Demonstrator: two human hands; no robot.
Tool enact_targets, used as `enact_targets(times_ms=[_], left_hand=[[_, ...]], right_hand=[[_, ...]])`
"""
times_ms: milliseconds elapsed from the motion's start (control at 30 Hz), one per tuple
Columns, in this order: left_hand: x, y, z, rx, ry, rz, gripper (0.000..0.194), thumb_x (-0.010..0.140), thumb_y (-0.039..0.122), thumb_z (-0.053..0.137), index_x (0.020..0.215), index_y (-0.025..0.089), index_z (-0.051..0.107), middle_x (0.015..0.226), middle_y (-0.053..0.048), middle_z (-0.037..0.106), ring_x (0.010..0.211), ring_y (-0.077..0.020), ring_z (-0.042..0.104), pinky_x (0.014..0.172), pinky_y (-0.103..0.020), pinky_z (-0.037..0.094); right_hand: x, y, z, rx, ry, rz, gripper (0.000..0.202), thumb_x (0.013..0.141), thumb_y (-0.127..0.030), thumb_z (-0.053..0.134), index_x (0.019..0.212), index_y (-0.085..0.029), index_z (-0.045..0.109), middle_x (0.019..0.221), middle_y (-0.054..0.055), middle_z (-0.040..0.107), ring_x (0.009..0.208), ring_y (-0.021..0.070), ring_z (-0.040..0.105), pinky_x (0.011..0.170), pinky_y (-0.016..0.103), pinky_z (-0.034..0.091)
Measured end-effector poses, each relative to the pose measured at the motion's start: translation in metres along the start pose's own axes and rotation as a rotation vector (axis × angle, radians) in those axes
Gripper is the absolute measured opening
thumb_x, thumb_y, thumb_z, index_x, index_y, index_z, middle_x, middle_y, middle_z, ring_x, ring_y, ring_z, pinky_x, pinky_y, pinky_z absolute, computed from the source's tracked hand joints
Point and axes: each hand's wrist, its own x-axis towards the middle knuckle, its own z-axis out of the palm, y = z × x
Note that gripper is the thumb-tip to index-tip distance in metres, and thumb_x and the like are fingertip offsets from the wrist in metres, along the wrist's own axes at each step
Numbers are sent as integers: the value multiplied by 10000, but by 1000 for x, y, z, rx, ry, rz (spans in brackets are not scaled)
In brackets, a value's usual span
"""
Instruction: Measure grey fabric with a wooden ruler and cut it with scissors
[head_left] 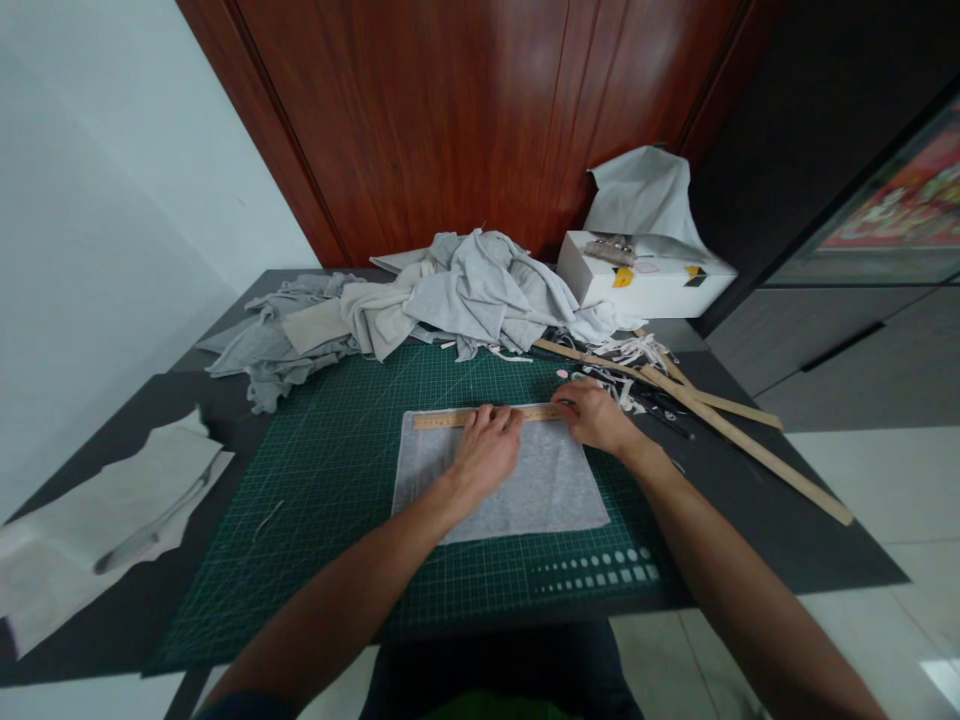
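A grey piece of cloth [536, 490] lies flat on the green cutting mat [322, 520]. Along its far edge runs a wooden ruler [439, 421]. My left hand [489, 445] holds the ruler down near its middle, fingers bent and pressed onto it. At the ruler's right end, by the cloth's far right corner, my right hand [591, 412] is closed in a pinch. Whatever sits between its fingertips is too small to make out.
Heaped grey fabric [487, 290] lines the back, before a wooden door. A white box [645, 280] stands back right. Long wooden strips [750, 445] and black and white scraps [637, 385] lie right; pale cloth [127, 490] lies left. A thread [268, 518] rests on the mat.
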Motion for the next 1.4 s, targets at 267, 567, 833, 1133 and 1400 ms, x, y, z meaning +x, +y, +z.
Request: enact_targets(times_ms=[267,567,833,1133,1400], left_hand=[[5,-15,-2,-14,-30,-36,297,992,58,470,1174,109,699,1215,-137,697,1144,-291,575,1034,-421,467],[5,-25,-7,20,-38,-30,284,1018,95,467,1185,148,690,1167,-115,716,1120,-307,583,945,-441,450],[17,-55,-19,75,19,35,298,1005,72,450,1175,163,677,1166,-122,713,1125,-304,567,929,-437,414],[44,-102,-16,-35,27,-12,279,1011,113,472,1078,201,728,1161,-85,757,1121,-286,581,924,-432,426],[54,-128,8,-118,72,-88,306,993,101,481,1022,231,757,1081,-79,770,1119,-267,615,942,-405,448]], right_hand=[[-4,-8,22,-13,-57,-90,209,927,-92,585,974,-187,765,1013,101,781,953,253,669,954,410,490],[-4,5,31,-60,-50,-91,221,955,-112,579,1108,-177,724,1118,121,729,1054,273,615,977,421,463],[21,3,33,-78,-25,-114,254,990,-135,527,1146,-186,720,1130,126,716,1034,283,585,945,421,438],[63,-2,49,26,43,-53,177,971,-138,565,1017,-185,730,1048,117,737,992,270,593,929,402,452],[50,-8,40,99,-23,-43,201,913,-54,603,909,-191,751,956,89,762,967,243,666,935,378,504]])
